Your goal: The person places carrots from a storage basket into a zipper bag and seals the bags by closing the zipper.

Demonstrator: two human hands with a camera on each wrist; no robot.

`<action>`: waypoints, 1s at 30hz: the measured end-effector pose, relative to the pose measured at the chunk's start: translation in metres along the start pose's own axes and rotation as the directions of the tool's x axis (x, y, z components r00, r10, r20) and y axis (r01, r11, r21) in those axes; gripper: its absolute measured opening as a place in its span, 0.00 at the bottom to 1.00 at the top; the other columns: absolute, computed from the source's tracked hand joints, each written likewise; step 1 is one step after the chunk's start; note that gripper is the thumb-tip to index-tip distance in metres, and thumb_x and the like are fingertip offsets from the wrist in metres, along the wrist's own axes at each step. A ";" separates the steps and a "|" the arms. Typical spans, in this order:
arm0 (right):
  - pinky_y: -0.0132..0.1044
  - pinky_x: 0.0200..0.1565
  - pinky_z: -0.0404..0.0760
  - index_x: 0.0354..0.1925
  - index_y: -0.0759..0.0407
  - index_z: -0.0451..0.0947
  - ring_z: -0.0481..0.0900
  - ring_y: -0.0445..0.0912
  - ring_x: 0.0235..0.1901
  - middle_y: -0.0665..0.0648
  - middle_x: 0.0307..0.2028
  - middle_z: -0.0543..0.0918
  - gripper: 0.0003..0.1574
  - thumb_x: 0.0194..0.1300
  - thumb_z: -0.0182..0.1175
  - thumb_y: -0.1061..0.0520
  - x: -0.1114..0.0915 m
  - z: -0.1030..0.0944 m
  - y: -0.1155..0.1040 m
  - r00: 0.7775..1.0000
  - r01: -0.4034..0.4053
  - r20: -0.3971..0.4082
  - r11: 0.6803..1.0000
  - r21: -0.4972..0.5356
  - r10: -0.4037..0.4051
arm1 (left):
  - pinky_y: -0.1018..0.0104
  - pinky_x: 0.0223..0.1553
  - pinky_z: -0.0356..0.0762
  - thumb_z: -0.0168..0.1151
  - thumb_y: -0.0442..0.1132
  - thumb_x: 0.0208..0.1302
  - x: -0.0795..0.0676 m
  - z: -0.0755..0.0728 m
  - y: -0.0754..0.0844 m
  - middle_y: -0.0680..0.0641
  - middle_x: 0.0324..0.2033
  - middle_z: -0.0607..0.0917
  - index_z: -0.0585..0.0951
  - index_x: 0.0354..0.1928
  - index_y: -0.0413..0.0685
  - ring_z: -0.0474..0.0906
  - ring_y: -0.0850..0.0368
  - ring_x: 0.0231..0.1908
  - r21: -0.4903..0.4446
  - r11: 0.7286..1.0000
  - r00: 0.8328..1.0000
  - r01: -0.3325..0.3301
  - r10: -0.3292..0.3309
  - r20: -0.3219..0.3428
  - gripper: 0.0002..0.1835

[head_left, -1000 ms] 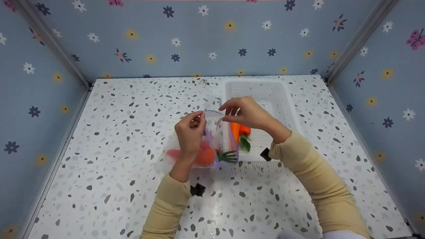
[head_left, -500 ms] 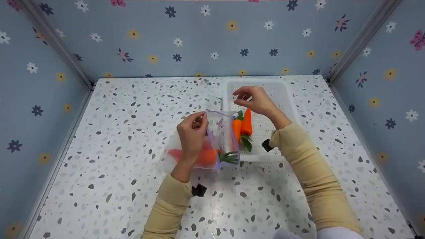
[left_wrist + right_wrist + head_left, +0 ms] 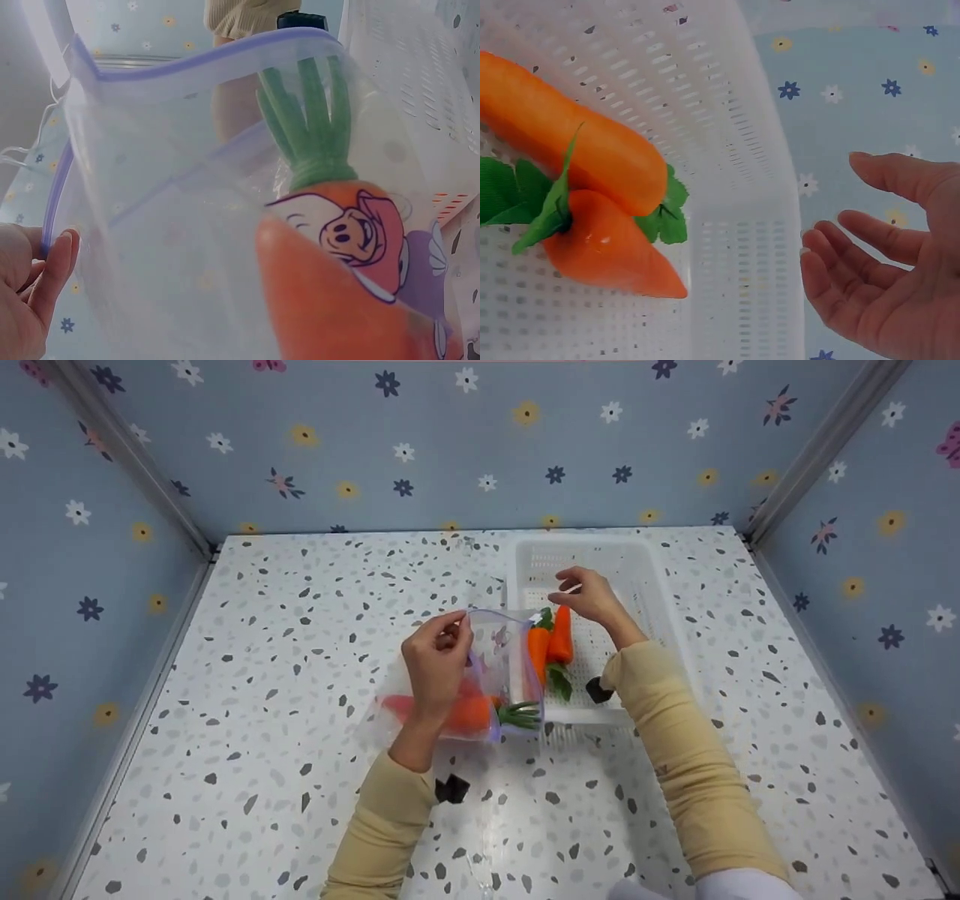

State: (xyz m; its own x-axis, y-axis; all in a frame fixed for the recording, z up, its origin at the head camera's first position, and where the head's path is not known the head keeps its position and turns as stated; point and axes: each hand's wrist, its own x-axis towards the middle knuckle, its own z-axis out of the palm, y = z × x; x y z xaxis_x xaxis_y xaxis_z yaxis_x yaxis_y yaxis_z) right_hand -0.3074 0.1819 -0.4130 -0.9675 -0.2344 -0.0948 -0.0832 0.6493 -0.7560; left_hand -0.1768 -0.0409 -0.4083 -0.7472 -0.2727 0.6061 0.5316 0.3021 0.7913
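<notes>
My left hand (image 3: 436, 660) pinches the purple-edged rim of a clear zip bag (image 3: 157, 210), whose mouth gapes to the right. Inside the bag lies a carrot (image 3: 471, 715), its green top (image 3: 315, 127) poking toward the mouth. A cartoon print marks the bag's side. My right hand (image 3: 591, 594) is over the basket (image 3: 661, 585), fingers loosely bent and holding nothing. Below it in the basket lie two orange carrots, a longer one (image 3: 577, 127) and a shorter pointed one (image 3: 615, 247), with green leaves. The bag's mouth overlaps the basket's left side in the head view.
The white basket is perforated and stands on a speckled white table (image 3: 285, 607). Flower-patterned blue panels (image 3: 480, 442) enclose the back and both sides. A black block (image 3: 453, 789) sits at the left wrist and another (image 3: 598, 690) at the right.
My right hand has moved from the bag's rim to the right, over the basket, uncovering the carrots there. The left hand keeps its pinch on the bag, nearly in place.
</notes>
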 end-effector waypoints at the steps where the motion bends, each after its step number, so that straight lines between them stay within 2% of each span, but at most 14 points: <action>1: 0.44 0.49 0.72 0.54 0.66 0.66 0.71 0.55 0.46 0.65 0.47 0.73 0.28 0.57 0.59 0.56 0.001 0.001 0.003 0.999 -0.034 0.003 0.999 0.003 0.034 | 0.73 0.15 0.73 0.59 0.29 0.55 0.000 0.000 0.001 0.44 0.21 0.79 0.81 0.34 0.31 0.74 0.60 0.16 0.000 1.000 1.000 0.003 -0.003 0.000 0.07; 3: 0.45 0.48 0.72 0.56 0.66 0.64 0.71 0.55 0.46 0.65 0.49 0.71 0.31 0.57 0.59 0.55 0.003 0.003 0.009 0.994 -0.113 0.014 0.993 0.019 0.112 | 0.72 0.15 0.73 0.58 0.27 0.55 0.001 0.000 0.003 0.43 0.21 0.79 0.81 0.33 0.30 0.74 0.58 0.16 0.009 1.000 1.000 0.010 -0.010 0.002 0.06; 6: 0.45 0.47 0.73 0.58 0.66 0.61 0.70 0.56 0.47 0.66 0.52 0.69 0.34 0.57 0.59 0.53 0.005 0.005 0.018 0.979 -0.201 0.038 0.978 0.046 0.200 | 0.73 0.15 0.73 0.57 0.24 0.54 0.002 -0.003 0.019 0.41 0.20 0.78 0.80 0.33 0.28 0.74 0.55 0.16 0.020 1.000 1.000 0.017 -0.017 0.006 0.05; 9: 0.45 0.46 0.73 0.59 0.66 0.59 0.69 0.56 0.49 0.66 0.53 0.67 0.37 0.57 0.59 0.52 0.006 0.008 0.026 0.963 -0.268 0.054 0.961 0.073 0.264 | 0.73 0.15 0.73 0.57 0.27 0.55 0.002 -0.004 0.018 0.42 0.20 0.78 0.81 0.33 0.29 0.74 0.57 0.16 0.016 1.000 1.000 0.009 -0.009 0.004 0.06; 13: 0.45 0.48 0.72 0.61 0.66 0.56 0.67 0.55 0.53 0.66 0.56 0.65 0.40 0.57 0.58 0.51 0.006 0.012 0.036 0.943 -0.332 0.074 0.937 0.113 0.325 | 0.72 0.15 0.73 0.58 0.31 0.56 0.001 -0.001 -0.001 0.46 0.20 0.78 0.81 0.33 0.32 0.74 0.63 0.16 -0.001 1.000 0.999 -0.031 0.031 -0.010 0.07; 21: 0.48 0.49 0.71 0.63 0.66 0.50 0.65 0.57 0.54 0.66 0.59 0.60 0.44 0.57 0.58 0.50 0.008 0.018 0.049 0.892 -0.447 0.152 0.881 0.157 0.425 | 0.73 0.15 0.73 0.59 0.32 0.56 0.001 -0.001 -0.001 0.46 0.20 0.78 0.82 0.32 0.33 0.74 0.62 0.16 0.007 0.999 0.999 -0.047 0.047 -0.011 0.07; 30: 0.48 0.46 0.74 0.63 0.68 0.48 0.69 0.57 0.50 0.67 0.56 0.61 0.47 0.56 0.58 0.48 0.009 0.023 0.055 0.839 -0.530 0.217 0.839 0.121 0.498 | 0.73 0.16 0.73 0.58 0.32 0.56 0.000 -0.001 0.000 0.46 0.20 0.79 0.82 0.32 0.33 0.74 0.62 0.17 0.015 0.999 0.999 -0.048 0.048 -0.010 0.07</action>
State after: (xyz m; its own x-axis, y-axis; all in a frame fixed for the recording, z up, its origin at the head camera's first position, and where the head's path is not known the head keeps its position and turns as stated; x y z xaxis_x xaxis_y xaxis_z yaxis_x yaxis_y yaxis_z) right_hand -0.3153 0.1992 -0.4702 -0.8016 -0.0305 -0.5970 0.4717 0.5813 -0.6630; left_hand -0.1767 -0.0418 -0.4083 -0.7167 -0.2673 0.6441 0.5604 0.3288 0.7601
